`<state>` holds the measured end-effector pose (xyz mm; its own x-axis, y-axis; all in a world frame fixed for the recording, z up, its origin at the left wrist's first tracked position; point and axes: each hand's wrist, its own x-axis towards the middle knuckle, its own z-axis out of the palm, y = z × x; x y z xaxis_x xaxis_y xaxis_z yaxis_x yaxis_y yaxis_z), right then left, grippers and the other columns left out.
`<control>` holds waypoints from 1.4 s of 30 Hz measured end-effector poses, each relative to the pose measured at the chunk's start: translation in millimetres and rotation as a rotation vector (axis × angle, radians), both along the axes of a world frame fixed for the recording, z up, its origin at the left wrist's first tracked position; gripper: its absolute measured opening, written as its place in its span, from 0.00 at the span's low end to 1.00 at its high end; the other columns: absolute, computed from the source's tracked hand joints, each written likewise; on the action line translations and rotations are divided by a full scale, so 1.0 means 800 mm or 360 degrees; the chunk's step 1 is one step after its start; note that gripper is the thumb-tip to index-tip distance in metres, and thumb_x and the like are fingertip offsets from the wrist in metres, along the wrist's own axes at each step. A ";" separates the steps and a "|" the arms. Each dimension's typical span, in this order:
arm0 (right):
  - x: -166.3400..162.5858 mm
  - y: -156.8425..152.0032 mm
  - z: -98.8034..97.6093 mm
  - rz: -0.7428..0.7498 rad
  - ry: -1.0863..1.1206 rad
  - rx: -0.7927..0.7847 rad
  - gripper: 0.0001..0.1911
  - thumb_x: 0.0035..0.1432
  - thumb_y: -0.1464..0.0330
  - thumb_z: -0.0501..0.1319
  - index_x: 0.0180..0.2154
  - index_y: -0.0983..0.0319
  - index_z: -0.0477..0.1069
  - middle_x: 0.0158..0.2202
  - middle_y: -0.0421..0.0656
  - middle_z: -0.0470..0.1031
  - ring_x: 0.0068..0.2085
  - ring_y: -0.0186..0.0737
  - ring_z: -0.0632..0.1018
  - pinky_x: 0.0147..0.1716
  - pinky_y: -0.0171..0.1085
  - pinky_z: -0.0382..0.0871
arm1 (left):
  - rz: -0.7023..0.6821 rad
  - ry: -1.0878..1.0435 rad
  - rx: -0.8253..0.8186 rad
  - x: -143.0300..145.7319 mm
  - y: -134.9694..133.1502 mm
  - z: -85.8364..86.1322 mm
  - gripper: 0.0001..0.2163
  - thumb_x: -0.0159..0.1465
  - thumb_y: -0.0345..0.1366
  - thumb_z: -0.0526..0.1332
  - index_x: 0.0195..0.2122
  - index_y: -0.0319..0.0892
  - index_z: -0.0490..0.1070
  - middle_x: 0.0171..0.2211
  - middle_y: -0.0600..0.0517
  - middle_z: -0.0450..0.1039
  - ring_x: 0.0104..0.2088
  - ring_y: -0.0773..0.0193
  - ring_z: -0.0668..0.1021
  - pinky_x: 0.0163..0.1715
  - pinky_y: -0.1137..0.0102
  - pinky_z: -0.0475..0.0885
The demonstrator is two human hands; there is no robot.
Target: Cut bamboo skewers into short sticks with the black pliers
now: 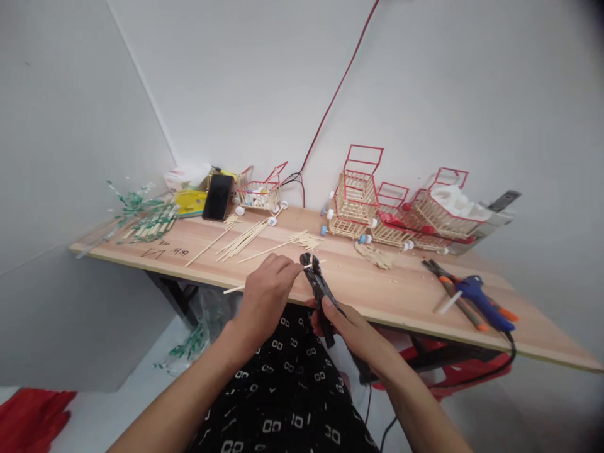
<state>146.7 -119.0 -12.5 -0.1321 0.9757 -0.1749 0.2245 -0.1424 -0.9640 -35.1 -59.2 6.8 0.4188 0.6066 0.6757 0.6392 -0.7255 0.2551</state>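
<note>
My left hand (270,292) pinches a thin wooden stick (234,289), whose pale tail pokes out left of the hand. The stick's other end lies in the jaws of a black hand cutter (317,277). Around the cutter's handles, my right hand (343,324) is closed. Both hands are at the table's front edge. Just beyond them lie short cut stick pieces (307,240) in a small pile. Long loose sticks (248,239) are spread to the left of it. The exact grip of the left fingertips is partly hidden.
Small stick-built carts (353,201) with red handles stand along the wall, another cart (259,192) further left. A phone (218,197) leans beside a yellow packet (190,204). Bagged sticks (148,220) lie at left. Pliers (455,292) and a blue glue gun (484,302) lie at right.
</note>
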 end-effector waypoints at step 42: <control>0.029 0.005 -0.003 -0.0415 -0.0688 0.0167 0.30 0.59 0.44 0.48 0.30 0.62 0.72 0.19 0.40 0.71 0.18 0.36 0.71 0.19 0.33 0.64 | -0.0247 -0.0872 -0.1364 -0.070 0.023 -0.005 0.11 0.64 0.41 0.58 0.39 0.40 0.76 0.34 0.47 0.81 0.33 0.62 0.81 0.36 0.65 0.77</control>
<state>169.8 -115.0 -15.1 0.1809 0.9817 -0.0591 0.5756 -0.1544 -0.8030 -91.3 -41.2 3.0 0.2981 0.9405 0.1631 0.1943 -0.2270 0.9543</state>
